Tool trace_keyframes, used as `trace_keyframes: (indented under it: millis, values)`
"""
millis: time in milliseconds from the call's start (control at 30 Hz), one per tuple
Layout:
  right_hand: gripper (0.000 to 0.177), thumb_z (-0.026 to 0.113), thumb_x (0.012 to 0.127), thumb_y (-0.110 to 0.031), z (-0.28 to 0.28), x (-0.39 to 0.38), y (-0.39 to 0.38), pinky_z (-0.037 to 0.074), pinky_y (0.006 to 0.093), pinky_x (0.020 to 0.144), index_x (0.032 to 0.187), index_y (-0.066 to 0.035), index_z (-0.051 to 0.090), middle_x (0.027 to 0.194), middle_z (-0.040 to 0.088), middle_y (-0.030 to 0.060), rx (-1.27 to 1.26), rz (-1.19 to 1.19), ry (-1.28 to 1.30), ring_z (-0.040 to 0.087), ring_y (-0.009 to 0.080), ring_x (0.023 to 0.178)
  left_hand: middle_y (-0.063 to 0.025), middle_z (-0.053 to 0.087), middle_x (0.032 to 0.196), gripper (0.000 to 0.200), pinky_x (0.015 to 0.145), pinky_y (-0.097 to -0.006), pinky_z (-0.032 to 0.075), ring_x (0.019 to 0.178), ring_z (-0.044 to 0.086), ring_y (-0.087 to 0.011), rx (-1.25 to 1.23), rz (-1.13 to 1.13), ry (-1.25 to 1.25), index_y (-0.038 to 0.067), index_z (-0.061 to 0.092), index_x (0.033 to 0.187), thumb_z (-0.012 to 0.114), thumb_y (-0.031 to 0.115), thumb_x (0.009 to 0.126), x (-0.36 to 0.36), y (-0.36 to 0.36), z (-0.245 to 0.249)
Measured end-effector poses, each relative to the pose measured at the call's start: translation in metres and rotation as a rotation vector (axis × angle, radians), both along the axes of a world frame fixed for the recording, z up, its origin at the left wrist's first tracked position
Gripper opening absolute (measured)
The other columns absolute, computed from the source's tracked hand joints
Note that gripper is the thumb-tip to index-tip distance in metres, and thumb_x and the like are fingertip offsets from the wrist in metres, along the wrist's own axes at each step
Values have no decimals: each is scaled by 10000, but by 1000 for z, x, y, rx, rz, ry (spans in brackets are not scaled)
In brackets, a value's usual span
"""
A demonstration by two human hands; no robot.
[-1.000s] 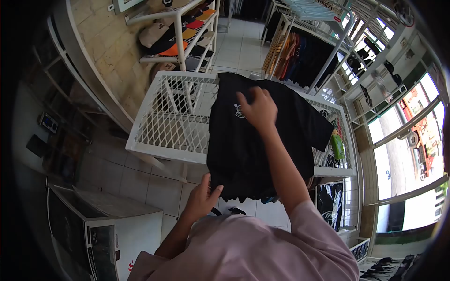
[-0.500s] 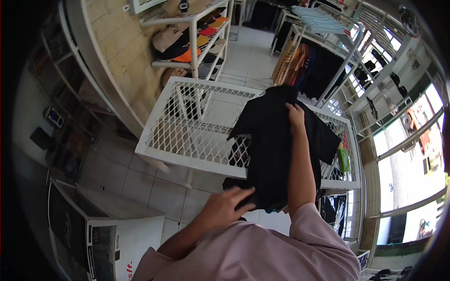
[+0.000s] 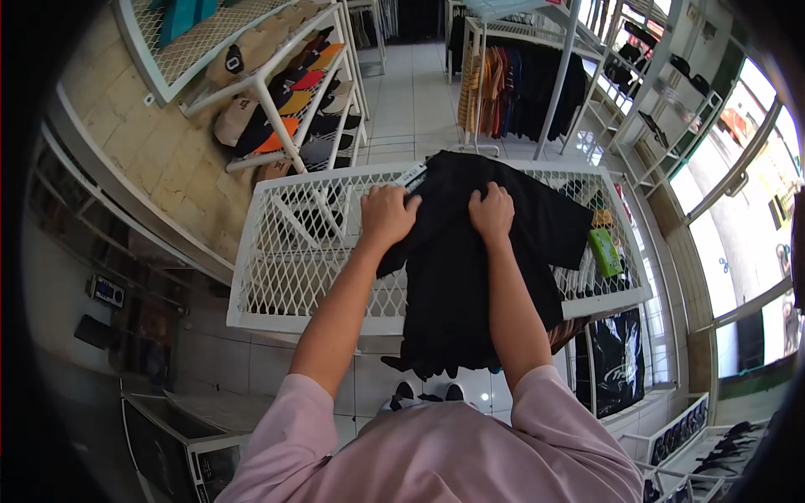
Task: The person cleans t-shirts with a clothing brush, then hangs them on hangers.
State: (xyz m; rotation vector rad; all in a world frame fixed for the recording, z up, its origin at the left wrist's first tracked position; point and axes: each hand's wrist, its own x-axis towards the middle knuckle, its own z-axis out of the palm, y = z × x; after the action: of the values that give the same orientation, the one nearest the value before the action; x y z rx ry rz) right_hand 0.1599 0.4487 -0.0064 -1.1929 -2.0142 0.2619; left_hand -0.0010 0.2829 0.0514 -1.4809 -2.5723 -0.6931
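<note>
A black T-shirt lies spread over a white mesh-top table, its lower end hanging over the near edge. My left hand has its fingers curled on the shirt's left sleeve side. Just beyond those fingers a pale printed tag sticks out. Over the upper middle of the shirt, my right hand is closed with cloth pinched at its fingertips. The fingertips of both hands are partly hidden.
A green packet rests on the table's right side. Shelves of caps stand at the back left, and a rack of hanging clothes at the back. Below left is a box; glass windows line the right.
My left hand has come up from the near edge to the shirt's upper left. My right hand has shifted slightly left, and the view has turned, with the shirt's top lying flatter.
</note>
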Motion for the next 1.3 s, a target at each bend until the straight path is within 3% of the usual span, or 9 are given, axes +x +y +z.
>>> trace_keyframes:
  millis: [67,233,367,500,700,833,967,1133,1300]
  values:
    - [338,679,929,-293,2,-2,2,551,522,887,1076,9,720,1020,715,235,-37,-8,-16,685,433,974,-323,697,1192,584,996,-507,509,1113,697,-427,140,17,-351,-17,673,1224,613,526,1018,-11,8,6]
    - [378,672,965,-383,14,-3,-2,550,520,894,971,-12,744,993,726,227,-134,-1,72,692,430,984,-145,710,1230,544,994,-343,521,1119,678,-217,363,-172,-1156,-32,614,1329,716,399,1011,-73,-14,59]
    - [420,662,983,-438,22,-1,-6,550,516,897,918,-34,757,975,732,209,-183,2,54,697,415,987,-120,700,1179,541,955,-324,533,1070,679,-203,359,-85,-994,-24,612,1332,789,329,961,-132,-61,107]
    - [383,668,975,-429,17,-4,-3,552,504,887,949,-56,753,984,737,187,-159,-6,15,698,398,973,-102,698,1155,470,899,-316,537,1065,674,-193,323,155,-497,15,644,1270,849,199,888,-218,-115,115]
    - [405,697,947,-461,9,-5,2,538,499,927,1025,-66,744,1057,730,190,-154,22,-60,683,413,1029,-166,707,1279,527,991,-410,533,1212,676,-271,265,214,212,49,607,1351,832,224,908,-265,-173,31]
    - [556,695,970,-515,32,22,6,549,449,984,1217,-19,736,1165,752,221,-465,236,19,719,388,1124,-97,744,968,342,836,-312,534,918,689,-143,398,143,-326,21,704,1186,751,308,1005,-109,-204,48]
    - [394,725,994,-332,74,119,-73,554,413,961,1228,-14,730,1159,756,187,-264,292,187,721,375,1117,-78,726,823,350,733,-342,520,812,686,-187,257,359,-517,6,718,999,721,355,1022,42,-269,53]
    - [302,764,953,-292,40,234,-154,476,482,1022,1149,-63,752,1150,707,121,58,-159,-64,647,348,1147,-94,742,948,395,793,-346,530,912,700,-179,342,507,-666,5,715,1084,695,397,1042,96,-309,-33]
    - [256,773,950,-290,14,256,-168,467,503,1002,1070,-65,752,1150,700,101,126,-214,-106,630,364,1153,-81,745,1097,432,960,-307,502,1044,688,-181,491,194,-1144,-15,702,1242,698,371,1046,102,-298,-78]
